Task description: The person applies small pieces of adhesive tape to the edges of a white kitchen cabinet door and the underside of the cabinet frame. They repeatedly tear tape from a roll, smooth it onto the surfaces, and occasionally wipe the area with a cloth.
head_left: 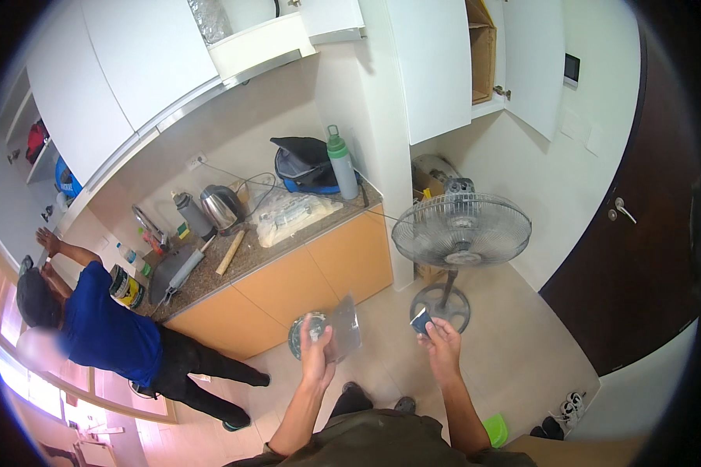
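Note:
My left hand [316,352] is closed round the edge of a thin, greyish, see-through rectangular sheet [346,327], held upright in front of me. Partly behind that hand shows a round, dark green container [294,341] with pale smears, seemingly on the floor. In my right hand [442,344], thumb and fingers pinch a small dark blue flat piece [420,320] with a pale edge; its exact kind is not clear. The two hands are apart, both held over the tiled floor.
A standing fan [461,229] is ahead to the right, before a dark door [631,257]. On the left, a person in a blue shirt [117,327] reaches toward the cabinets. The counter [288,261] bears a kettle [222,208], a caulking gun [185,271] and a bag [308,165]. Shoes [570,409] lie lower right.

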`<action>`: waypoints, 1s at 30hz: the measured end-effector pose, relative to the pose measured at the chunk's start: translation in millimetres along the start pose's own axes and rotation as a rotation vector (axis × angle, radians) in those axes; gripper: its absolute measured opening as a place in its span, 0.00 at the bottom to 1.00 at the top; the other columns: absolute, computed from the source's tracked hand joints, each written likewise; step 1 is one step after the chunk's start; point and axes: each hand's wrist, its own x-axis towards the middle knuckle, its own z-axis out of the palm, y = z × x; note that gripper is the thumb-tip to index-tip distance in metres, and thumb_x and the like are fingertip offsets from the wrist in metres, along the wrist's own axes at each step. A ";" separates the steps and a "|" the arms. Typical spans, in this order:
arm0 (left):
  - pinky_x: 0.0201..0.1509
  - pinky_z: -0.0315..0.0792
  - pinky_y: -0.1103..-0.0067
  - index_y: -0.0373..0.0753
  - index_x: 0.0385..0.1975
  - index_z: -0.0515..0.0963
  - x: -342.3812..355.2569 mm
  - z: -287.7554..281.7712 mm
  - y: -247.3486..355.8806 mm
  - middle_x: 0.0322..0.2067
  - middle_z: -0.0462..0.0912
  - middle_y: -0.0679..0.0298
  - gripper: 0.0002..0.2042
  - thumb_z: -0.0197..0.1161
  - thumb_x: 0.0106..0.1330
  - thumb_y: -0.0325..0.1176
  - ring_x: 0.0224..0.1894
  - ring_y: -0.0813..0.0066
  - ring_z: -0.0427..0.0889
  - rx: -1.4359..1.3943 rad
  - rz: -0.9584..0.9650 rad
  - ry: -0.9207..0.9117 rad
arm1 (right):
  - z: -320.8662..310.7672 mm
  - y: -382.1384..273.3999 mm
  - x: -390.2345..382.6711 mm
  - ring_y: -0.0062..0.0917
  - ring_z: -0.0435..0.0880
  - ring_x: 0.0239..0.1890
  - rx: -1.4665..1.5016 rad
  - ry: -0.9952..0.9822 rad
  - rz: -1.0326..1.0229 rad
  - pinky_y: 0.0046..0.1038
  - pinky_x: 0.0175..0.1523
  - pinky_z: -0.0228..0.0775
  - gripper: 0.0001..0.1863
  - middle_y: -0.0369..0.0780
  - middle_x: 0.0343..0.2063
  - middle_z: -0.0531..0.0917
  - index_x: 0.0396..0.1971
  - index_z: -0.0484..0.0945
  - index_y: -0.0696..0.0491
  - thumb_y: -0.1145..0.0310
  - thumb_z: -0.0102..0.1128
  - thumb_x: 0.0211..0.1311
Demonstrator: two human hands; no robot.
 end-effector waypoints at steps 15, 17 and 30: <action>0.30 0.58 0.87 0.30 0.39 0.84 98.3 33.8 27.8 0.26 0.77 0.76 0.13 0.63 0.76 0.36 0.26 0.91 0.66 0.306 0.388 -0.125 | 223.2 -50.0 111.8 0.33 0.68 0.59 -0.920 -0.744 -0.725 0.44 0.67 0.51 0.08 0.34 0.43 0.80 0.32 0.91 0.47 0.60 0.74 0.57; 0.29 0.58 0.87 0.29 0.36 0.83 132.2 44.4 36.6 0.24 0.77 0.75 0.14 0.62 0.76 0.36 0.25 0.91 0.67 0.243 0.409 -0.119 | 248.1 -50.1 140.4 0.35 0.69 0.58 -0.956 -0.731 -0.788 0.43 0.58 0.56 0.07 0.36 0.41 0.80 0.27 0.89 0.48 0.61 0.70 0.54; 0.49 0.74 0.80 0.27 0.47 0.84 303.7 46.4 112.2 0.41 0.87 0.59 0.16 0.62 0.76 0.37 0.41 0.78 0.81 0.463 0.330 -0.039 | 353.3 -395.2 426.8 0.20 0.82 0.31 -1.035 -0.252 -1.416 0.24 0.38 0.73 0.13 0.39 0.28 0.87 0.37 0.88 0.59 0.63 0.70 0.63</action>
